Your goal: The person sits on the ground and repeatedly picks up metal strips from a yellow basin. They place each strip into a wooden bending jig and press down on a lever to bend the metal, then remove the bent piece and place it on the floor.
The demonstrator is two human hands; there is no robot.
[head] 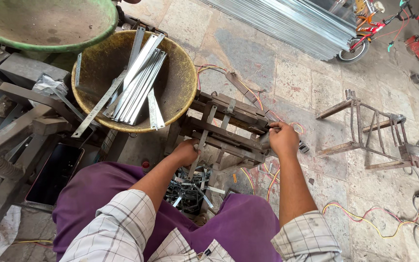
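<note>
A rusty metal jig (229, 127) of welded bars stands in front of my knees. My left hand (186, 151) grips a thin metal strip (202, 141) that runs through the jig's near side. My right hand (283, 139) is closed around a handle at the jig's right end. Below the jig lies a pile of several bent metal pieces (190, 191) on the floor between my legs.
A yellow basin (180, 63) holding several long metal strips (136, 82) sits to the left, with a green basin (49, 46) behind it. A rusty metal frame (369, 133) stands at right. Loose wires (364, 213), metal sheets (297, 24) and a small bicycle (369, 29) lie beyond.
</note>
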